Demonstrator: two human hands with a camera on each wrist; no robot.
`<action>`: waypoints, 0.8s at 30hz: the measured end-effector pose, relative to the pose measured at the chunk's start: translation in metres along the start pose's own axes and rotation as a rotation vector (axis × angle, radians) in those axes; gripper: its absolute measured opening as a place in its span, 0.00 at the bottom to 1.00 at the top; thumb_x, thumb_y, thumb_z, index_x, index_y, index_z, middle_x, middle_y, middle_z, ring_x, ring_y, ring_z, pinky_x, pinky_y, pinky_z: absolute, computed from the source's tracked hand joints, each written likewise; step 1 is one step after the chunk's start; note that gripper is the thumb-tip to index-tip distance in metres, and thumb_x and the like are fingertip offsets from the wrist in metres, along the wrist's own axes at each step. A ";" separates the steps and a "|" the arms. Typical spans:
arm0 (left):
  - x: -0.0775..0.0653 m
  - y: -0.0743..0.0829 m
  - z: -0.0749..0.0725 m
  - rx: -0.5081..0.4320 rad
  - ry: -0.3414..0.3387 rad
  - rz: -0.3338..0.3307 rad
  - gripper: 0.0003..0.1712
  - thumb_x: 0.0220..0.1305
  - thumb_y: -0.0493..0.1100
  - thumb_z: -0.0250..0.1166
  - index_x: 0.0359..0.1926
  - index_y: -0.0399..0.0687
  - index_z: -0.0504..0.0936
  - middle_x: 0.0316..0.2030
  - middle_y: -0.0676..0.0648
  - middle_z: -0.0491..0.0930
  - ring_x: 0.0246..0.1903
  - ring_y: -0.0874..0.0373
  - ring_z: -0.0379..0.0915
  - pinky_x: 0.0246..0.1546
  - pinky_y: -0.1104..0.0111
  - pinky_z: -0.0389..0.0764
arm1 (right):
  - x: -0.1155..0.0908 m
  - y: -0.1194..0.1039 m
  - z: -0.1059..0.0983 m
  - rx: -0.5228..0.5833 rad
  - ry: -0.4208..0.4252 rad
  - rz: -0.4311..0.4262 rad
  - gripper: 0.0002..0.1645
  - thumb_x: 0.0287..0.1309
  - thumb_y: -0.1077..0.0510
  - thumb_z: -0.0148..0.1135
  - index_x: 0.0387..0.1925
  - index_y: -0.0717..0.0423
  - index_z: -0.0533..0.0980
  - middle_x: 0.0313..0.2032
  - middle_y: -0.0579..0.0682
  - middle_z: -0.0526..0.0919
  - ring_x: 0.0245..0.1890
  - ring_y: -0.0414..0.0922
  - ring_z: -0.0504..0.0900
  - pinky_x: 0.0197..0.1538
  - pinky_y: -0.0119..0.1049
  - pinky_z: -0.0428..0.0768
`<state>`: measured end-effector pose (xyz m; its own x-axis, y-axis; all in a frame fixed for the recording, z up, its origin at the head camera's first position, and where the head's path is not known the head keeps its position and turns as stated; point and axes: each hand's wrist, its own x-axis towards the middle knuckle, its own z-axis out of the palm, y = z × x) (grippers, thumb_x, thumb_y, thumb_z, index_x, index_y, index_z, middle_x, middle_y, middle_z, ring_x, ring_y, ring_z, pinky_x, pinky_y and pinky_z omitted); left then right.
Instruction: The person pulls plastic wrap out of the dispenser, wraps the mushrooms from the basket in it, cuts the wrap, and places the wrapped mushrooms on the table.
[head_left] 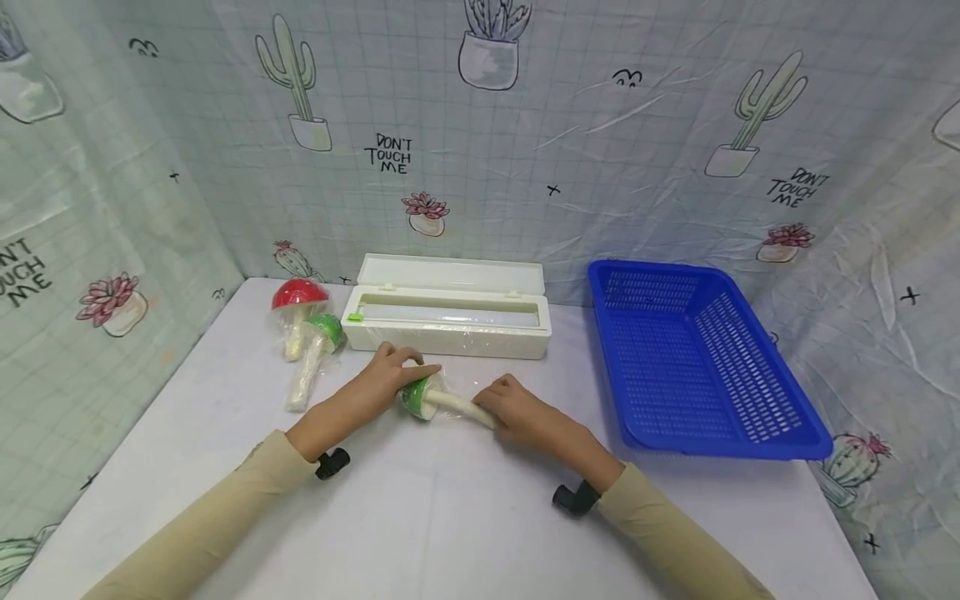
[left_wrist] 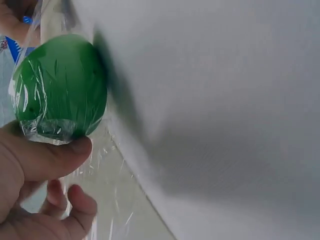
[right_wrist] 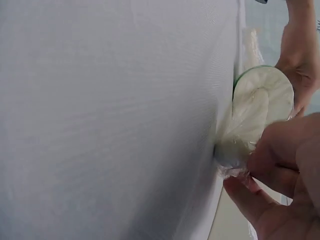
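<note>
A toy mushroom with a green cap (head_left: 417,398) and a long pale stem (head_left: 457,405) lies low over the white table between both hands, with clear plastic film around it. My left hand (head_left: 382,375) is at the cap; in the left wrist view its thumb (left_wrist: 60,157) presses the film-covered cap edge, while other fingers hang loosely bent below. At the stem's far end, my right hand (head_left: 521,412) pinches the stem tip and its film between thumb and fingers. From the right wrist view, the cap's pale underside (right_wrist: 267,92) faces this hand.
Behind the hands stands a white film dispenser box (head_left: 450,340), its lid (head_left: 450,272) raised. Two film-wrapped toy mushrooms, one with a red cap (head_left: 300,292) and one with a green cap (head_left: 327,330), lie at the left. A blue plastic basket (head_left: 607,367) stands at the right.
</note>
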<state>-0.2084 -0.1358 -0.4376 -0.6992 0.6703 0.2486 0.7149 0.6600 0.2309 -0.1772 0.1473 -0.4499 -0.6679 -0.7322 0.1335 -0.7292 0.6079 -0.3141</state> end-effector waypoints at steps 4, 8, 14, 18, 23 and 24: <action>-0.004 -0.001 0.006 -0.115 0.078 -0.082 0.41 0.47 0.11 0.58 0.57 0.47 0.86 0.39 0.44 0.66 0.35 0.52 0.58 0.34 0.67 0.67 | -0.001 -0.003 0.001 0.101 -0.071 0.064 0.28 0.57 0.66 0.65 0.60 0.64 0.76 0.54 0.55 0.83 0.55 0.53 0.75 0.58 0.44 0.76; -0.010 -0.002 0.011 -0.318 0.097 -0.185 0.40 0.53 0.13 0.55 0.67 0.40 0.76 0.45 0.38 0.67 0.39 0.51 0.71 0.38 0.67 0.78 | 0.000 -0.004 0.003 0.077 -0.044 0.076 0.27 0.61 0.67 0.65 0.62 0.64 0.75 0.55 0.56 0.81 0.57 0.52 0.78 0.58 0.43 0.79; -0.014 -0.001 0.016 -0.682 0.173 -0.322 0.27 0.58 0.16 0.57 0.58 0.28 0.63 0.53 0.31 0.65 0.56 0.36 0.73 0.57 0.57 0.81 | 0.003 0.009 -0.004 0.104 0.026 0.002 0.26 0.61 0.70 0.57 0.62 0.63 0.77 0.52 0.55 0.81 0.46 0.45 0.81 0.49 0.36 0.82; -0.014 0.001 0.014 -0.770 0.187 -0.243 0.26 0.56 0.16 0.61 0.55 0.29 0.67 0.54 0.34 0.68 0.62 0.38 0.68 0.63 0.61 0.75 | 0.004 0.015 -0.013 0.197 0.047 0.054 0.26 0.64 0.66 0.55 0.64 0.63 0.76 0.49 0.54 0.79 0.41 0.42 0.75 0.44 0.33 0.78; -0.012 0.001 0.016 -0.684 0.213 -0.117 0.43 0.50 0.20 0.72 0.67 0.32 0.66 0.62 0.35 0.67 0.63 0.40 0.69 0.65 0.61 0.74 | 0.009 0.021 -0.018 0.324 0.124 0.160 0.26 0.67 0.63 0.54 0.66 0.59 0.76 0.43 0.52 0.83 0.34 0.40 0.74 0.35 0.31 0.75; -0.011 0.001 0.016 -0.642 0.228 -0.112 0.46 0.50 0.21 0.74 0.69 0.32 0.65 0.63 0.35 0.68 0.62 0.41 0.71 0.64 0.60 0.75 | 0.011 0.022 -0.019 0.361 0.143 0.181 0.26 0.68 0.63 0.54 0.67 0.57 0.75 0.43 0.52 0.84 0.33 0.39 0.76 0.33 0.31 0.75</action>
<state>-0.2001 -0.1370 -0.4556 -0.7999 0.4757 0.3659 0.5516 0.3424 0.7606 -0.2032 0.1584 -0.4377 -0.8129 -0.5582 0.1665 -0.5162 0.5580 -0.6497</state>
